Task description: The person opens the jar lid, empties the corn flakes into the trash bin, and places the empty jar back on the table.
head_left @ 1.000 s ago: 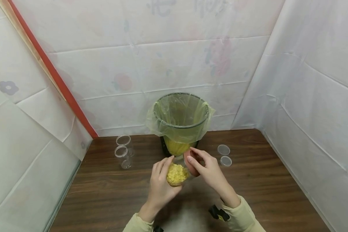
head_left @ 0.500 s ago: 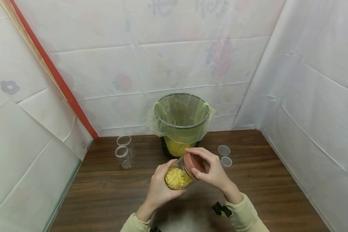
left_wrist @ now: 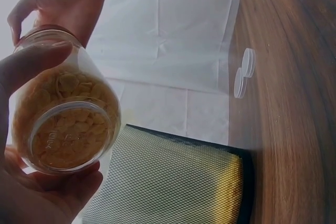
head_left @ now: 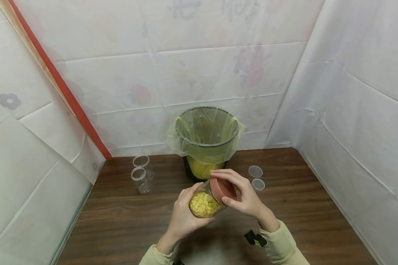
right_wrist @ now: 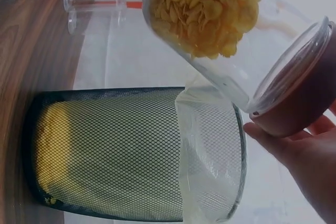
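A clear jar [head_left: 203, 204] of yellow flakes hangs tilted above the table, in front of the waste bin. Its mouth points up and to the right. My left hand [head_left: 182, 219] wraps the jar's body, thumb and fingers on opposite sides. On the jar's mouth sits a reddish-brown lid [head_left: 223, 190], gripped at its edge by my right hand [head_left: 247, 197]. How tightly the lid sits cannot be told. From below, the left wrist view shows the jar's base [left_wrist: 71, 137]. Flakes [right_wrist: 207, 11] fill the lower part in the right wrist view.
Behind the hands stands a mesh waste bin [right_wrist: 115, 150] with a pale yellow liner [head_left: 207, 154] over its rim. Two clear, lidless containers, a front one [head_left: 140, 176] and a rear one [head_left: 141, 161], stand left. Two clear lids [head_left: 255, 171] [head_left: 258, 184] lie right.
The jar has tilted, so more of its side and the lid's top shows. My right hand has shifted slightly right and down with the lid. Over the last half second little has moved.
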Demonstrator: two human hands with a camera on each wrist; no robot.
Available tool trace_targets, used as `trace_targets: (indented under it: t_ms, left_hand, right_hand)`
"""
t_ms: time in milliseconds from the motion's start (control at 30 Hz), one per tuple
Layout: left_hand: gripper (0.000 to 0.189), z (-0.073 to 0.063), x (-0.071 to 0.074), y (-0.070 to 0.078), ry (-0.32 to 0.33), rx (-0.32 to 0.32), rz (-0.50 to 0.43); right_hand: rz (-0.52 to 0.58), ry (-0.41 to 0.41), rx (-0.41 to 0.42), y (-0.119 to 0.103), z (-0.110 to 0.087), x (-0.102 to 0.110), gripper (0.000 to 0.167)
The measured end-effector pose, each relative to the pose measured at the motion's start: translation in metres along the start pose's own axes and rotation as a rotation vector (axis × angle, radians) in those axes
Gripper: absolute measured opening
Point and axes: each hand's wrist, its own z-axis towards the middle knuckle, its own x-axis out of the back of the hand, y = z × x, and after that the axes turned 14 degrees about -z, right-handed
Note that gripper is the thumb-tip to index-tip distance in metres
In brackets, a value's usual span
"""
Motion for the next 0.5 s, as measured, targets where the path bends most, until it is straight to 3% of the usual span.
trace_targets:
  t_ms: [200, 367, 500]
  left_hand:
    - [0.100, 0.0011, -0.0020, 0.0008, 0.018, 0.001, -0.001]
    - [0.100, 0.0031, -0.0030, 0.0027, 0.057, 0.012, 0.019]
    - [0.101, 0.0048, -0.0036, 0.0040, 0.095, 0.037, 0.042]
  right_hand:
    - [0.023, 0.022, -0.115, -0.0023, -0.0013, -0.0020, 0.048]
    - [-0.036, 0.033, -0.350, -0.0051, -0.0024, -0.0033, 0.046]
    - [-0.109, -0.010, -0.552, -0.0083, -0.0029, -0.0033, 0.042]
